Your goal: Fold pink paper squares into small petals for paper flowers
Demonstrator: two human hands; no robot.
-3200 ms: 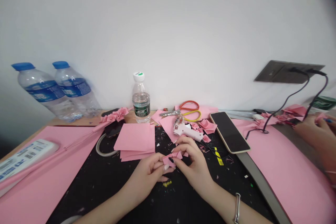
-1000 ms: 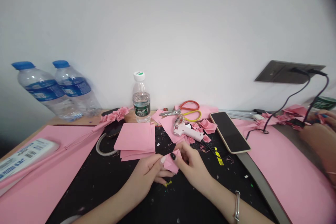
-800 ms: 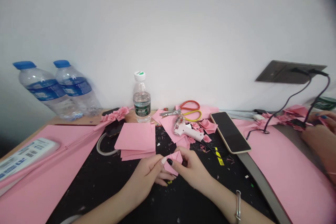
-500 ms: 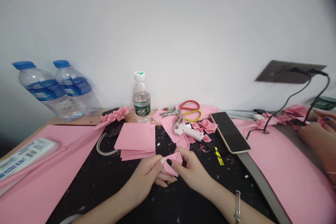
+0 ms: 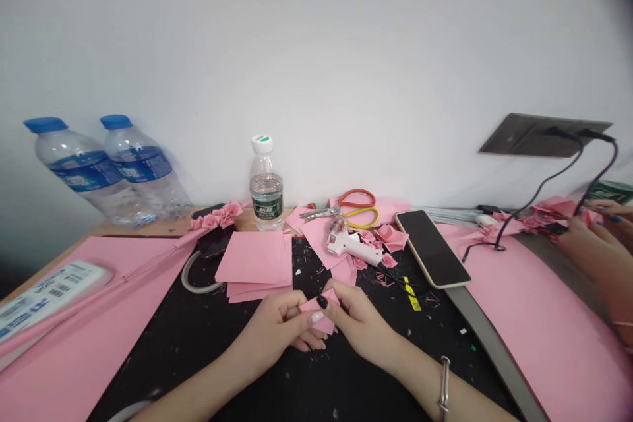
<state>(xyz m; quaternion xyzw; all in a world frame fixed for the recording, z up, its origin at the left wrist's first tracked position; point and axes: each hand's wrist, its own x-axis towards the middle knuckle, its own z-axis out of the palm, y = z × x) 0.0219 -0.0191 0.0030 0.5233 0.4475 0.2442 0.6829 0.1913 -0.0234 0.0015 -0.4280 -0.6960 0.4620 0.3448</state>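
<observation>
Over the black mat (image 5: 208, 343), both my hands pinch one small folded pink paper piece (image 5: 320, 318). My left hand (image 5: 281, 326) grips its left side, fingers curled under, thumb on top. My right hand (image 5: 357, 323) holds its right side; a dark-nailed thumb presses the top fold. A stack of pink paper squares (image 5: 254, 264) lies just beyond my left hand. A white glue gun (image 5: 352, 247) rests beyond my right hand, among small folded pink pieces (image 5: 390, 236).
A phone (image 5: 432, 248) lies right of the glue gun; scissors (image 5: 346, 211) and a small bottle (image 5: 266, 186) stand by the wall. Two big bottles (image 5: 113, 168) sit far left. Large pink sheets (image 5: 74, 336) flank the mat. Another person's hands (image 5: 601, 244) work at the right edge.
My hands have drawn slightly nearer with the paper piece, and it has been folded flatter. The other person's hands shifted a little at the right edge.
</observation>
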